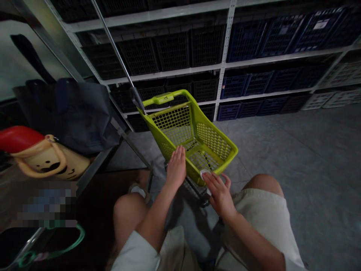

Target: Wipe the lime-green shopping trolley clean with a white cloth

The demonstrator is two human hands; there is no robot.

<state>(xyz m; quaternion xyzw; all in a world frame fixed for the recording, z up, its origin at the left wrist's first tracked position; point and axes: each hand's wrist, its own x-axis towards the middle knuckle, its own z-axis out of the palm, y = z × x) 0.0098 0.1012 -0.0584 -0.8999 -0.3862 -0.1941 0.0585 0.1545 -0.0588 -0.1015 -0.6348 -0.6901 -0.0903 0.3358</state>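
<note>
A yellow-green wheeled shopping basket (229, 148) with latticed walls stands tilted before my knees. My left hand (176, 167) rests on its near side rim, fingers stretched out and close together, thumb hidden. Against the near front rim, my right hand (218, 188) presses a small white wipe (205, 172), mostly covered by the fingers. The basket's inside, as far as it shows, holds nothing. A metal pole with a dark grip (137, 98) meets the rim beside the basket's moulded handle.
White metal shelving (222, 71) with rows of dark and blue crates (248, 39) lines the back. At left are a dark tote bag (81, 116), a cartoon-faced bag with a red top (56, 160) and a green strap (76, 241). Grey floor (318, 150) extends right.
</note>
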